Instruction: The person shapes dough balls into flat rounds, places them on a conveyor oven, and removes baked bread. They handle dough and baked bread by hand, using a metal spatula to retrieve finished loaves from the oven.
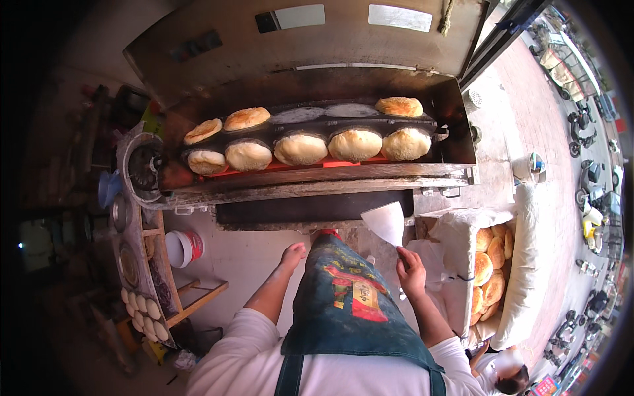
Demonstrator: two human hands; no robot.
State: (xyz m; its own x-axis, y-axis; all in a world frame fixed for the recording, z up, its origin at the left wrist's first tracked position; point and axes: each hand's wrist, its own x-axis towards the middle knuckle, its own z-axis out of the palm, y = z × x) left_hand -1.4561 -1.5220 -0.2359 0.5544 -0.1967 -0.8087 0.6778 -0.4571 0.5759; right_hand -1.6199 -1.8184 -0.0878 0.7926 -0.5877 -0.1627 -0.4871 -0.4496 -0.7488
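My right hand (411, 270) grips the handle of a wide metal scraper (387, 222), its blade pointing up over the right end of a dark flat tray (312, 209). Left of my apron, my left hand (294, 254) hangs with fingers curled; nothing shows in it. Beyond the tray stands an open oven (317, 184) with two rows of round flatbreads. The front row holds pale, puffed flatbreads (355, 144). In the back row, browned flatbreads (247, 119) lie at the left and one at the right, with bare round plates (350, 110) between them.
At the right, a cloth-lined box (460, 282) holds several baked flatbreads (493, 288). Pale dough pieces (144, 308) lie on the side counter (117, 252) at left, near a white and red bucket (184, 248). A person (500, 369) is at lower right; parked scooters stand beyond.
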